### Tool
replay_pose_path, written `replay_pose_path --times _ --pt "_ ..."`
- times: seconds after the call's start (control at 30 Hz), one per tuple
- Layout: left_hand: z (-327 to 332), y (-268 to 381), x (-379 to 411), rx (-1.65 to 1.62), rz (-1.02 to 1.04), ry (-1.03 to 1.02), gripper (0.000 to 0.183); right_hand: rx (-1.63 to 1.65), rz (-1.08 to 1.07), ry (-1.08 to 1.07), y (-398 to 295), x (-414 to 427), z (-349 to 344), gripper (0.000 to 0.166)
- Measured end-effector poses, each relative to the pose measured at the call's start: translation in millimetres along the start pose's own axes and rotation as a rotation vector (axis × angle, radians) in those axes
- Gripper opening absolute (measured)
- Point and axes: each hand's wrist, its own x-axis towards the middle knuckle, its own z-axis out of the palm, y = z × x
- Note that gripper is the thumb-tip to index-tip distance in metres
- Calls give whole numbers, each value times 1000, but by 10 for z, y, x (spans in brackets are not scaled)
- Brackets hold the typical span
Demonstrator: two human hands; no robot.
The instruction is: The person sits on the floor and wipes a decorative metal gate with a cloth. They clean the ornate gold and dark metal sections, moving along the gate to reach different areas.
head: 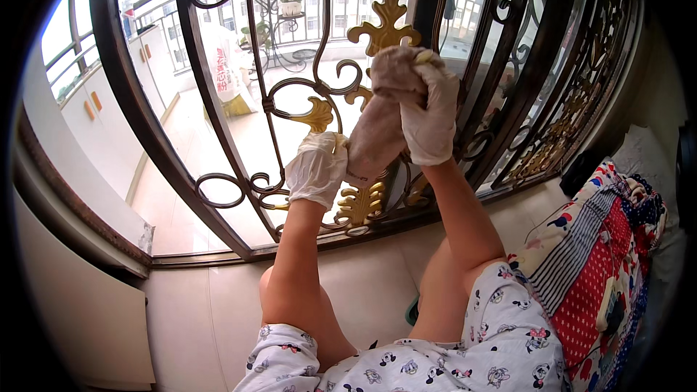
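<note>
My right hand (433, 111), in a white glove, grips a bunched greyish-pink cloth (377, 133) against a dark metal grille door with gold ornaments (389, 24). The cloth slants down from it towards my left hand (317, 169). That hand, also gloved in white, is closed at the cloth's lower left edge, beside a gold leaf ornament (317, 114) and a dark scroll bar. Its fingertips are partly hidden. Below the cloth, another gold leaf ornament (360, 204) shows near the door's bottom rail.
Patterned fabric (591, 267) lies heaped at right, with a pale handheld object (610, 302) on it. A dark object (580, 174) stands by the wall. Beyond the grille are a printed sack (231, 73), a plant stand (272, 27) and white cabinets (111, 114). A pale panel (81, 294) borders the left.
</note>
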Motion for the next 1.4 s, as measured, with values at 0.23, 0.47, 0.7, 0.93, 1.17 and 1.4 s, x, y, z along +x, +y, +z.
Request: replay_pose_path --times 0.23,0.47,0.7,0.93,1.17,1.4 --pt "90 138 74 -180 -13 153 20 -198 -17 -124 -29 341 73 30" --pt "126 200 26 -180 -16 124 26 -71 47 -385 220 -819 -120 18" --pt "19 150 39 -187 0 149 26 -40 -287 51 -66 1254 -78 42" --pt "66 107 48 -183 22 167 23 -532 -140 -11 51 1782 175 46" --pt "43 246 10 -145 -79 45 29 -141 -14 -93 94 317 71 21" --pt "102 89 -57 -98 9 23 30 489 225 44 -78 -16 84 16"
